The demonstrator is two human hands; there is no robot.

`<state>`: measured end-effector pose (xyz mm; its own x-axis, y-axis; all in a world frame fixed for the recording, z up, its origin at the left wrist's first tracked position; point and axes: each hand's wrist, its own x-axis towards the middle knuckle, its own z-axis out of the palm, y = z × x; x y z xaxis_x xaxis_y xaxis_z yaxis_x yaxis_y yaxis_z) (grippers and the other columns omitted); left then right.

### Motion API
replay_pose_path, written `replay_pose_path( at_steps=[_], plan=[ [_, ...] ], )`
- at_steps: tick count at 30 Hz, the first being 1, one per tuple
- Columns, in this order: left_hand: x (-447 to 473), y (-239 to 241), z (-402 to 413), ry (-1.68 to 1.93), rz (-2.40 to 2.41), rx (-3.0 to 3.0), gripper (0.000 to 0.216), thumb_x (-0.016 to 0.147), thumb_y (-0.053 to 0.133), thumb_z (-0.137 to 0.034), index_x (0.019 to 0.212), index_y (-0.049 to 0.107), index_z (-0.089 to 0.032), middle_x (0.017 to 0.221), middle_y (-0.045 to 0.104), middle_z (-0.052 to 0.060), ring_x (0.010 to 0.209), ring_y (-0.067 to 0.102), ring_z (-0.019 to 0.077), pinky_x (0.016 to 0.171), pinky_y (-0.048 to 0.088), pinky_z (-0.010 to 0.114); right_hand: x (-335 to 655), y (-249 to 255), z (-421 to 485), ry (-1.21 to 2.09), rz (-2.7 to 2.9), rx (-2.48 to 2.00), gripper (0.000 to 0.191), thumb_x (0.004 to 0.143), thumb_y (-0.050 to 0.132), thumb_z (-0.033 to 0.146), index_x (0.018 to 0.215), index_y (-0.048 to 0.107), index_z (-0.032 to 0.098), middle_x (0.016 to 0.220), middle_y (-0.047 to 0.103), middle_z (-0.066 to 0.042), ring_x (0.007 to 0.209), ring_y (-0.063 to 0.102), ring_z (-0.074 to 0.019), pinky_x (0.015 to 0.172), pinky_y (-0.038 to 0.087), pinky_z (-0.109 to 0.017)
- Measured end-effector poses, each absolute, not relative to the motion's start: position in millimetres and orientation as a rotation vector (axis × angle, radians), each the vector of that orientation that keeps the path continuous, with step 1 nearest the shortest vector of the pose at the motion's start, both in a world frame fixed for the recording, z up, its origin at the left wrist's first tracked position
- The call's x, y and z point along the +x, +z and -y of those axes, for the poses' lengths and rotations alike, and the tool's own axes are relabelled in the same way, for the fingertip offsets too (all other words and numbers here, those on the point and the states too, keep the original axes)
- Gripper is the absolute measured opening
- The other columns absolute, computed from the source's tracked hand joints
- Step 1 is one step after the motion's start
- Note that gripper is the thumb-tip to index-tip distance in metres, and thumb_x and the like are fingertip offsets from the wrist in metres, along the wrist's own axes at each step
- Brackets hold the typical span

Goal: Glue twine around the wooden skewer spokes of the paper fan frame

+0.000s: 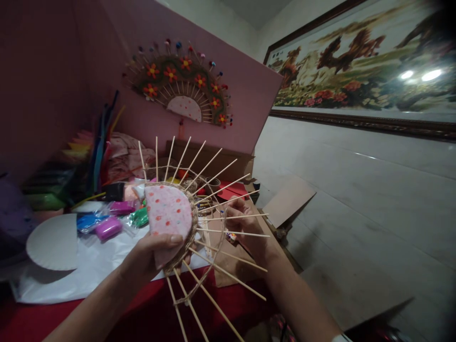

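Left hand (151, 259) grips fan frame (169, 213): pink dotted half-disc, wooden skewers radiating out, twine (213, 267) woven at rim, held above red surface (21, 323). Right hand (245, 228) pinches twine behind skewers.

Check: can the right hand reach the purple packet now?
Probably not directly: the right hand sits behind the stick fan, which the left hand holds between it and the purple packet.

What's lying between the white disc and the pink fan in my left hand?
Head view: a blue packet, a purple packet and a green packet.
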<state>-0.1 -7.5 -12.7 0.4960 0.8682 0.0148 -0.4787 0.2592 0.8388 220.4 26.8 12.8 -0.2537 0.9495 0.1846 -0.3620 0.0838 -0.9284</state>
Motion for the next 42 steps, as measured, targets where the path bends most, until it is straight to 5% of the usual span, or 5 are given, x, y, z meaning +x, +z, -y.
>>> replay_pose_path(
  at_steps=[42],
  plan=[
    [5.8,-9.4,9.9,1.058,-0.644,0.783,0.019,0.055,0.07,-0.02,0.071,0.07,-0.01,0.055,0.068,0.01,0.045,0.06,0.0188,0.04,0.046,0.025,205.6,-0.8,-30.1,1.327,1.177,-0.723,0.022,0.068,0.073,0.028,0.066,0.053,0.02,0.05,0.037,0.009,0.042,0.025,-0.0049,0.041,0.019,-0.021]
  ],
)
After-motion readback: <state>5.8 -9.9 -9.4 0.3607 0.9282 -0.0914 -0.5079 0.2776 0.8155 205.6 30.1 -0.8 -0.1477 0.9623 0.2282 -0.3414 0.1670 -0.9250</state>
